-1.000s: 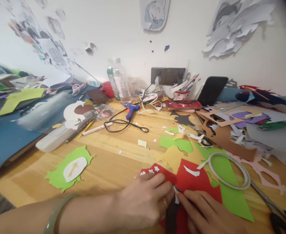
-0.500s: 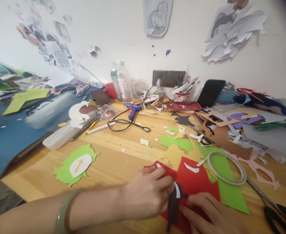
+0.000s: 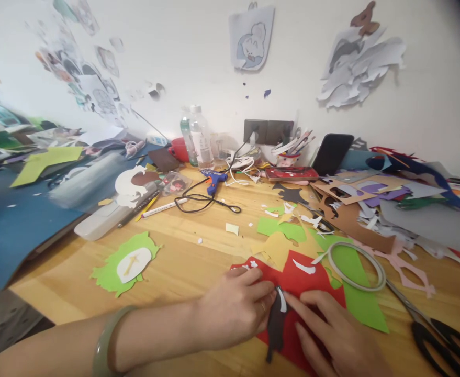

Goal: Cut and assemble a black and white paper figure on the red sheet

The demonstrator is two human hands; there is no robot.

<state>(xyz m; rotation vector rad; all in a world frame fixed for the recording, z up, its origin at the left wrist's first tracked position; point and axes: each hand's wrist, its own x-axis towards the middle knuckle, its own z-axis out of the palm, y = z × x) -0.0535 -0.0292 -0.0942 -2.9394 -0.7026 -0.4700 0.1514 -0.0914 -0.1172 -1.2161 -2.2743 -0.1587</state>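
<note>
A black paper cutout with a curved white strip near its top lies over red paper. My left hand, a green bangle at its wrist, is closed at the cutout's upper left edge, fingers curled and pinched there. From the right, my right hand reaches over the red paper, fingers apart, its index fingertip touching beside the top of the white strip. Small white flower shapes show on the red paper's upper left edge, and another curved white piece lies on it.
A roll of tape and black-handled scissors lie at right, over or near green paper. A green cutout with a white oval is at left. Behind are a blue glue gun, bottles and a phone.
My right hand's index finger has moved up from the cutout's side to the top of the white strip. My left hand stays at the cutout's edge. The camera view has shifted slightly.
</note>
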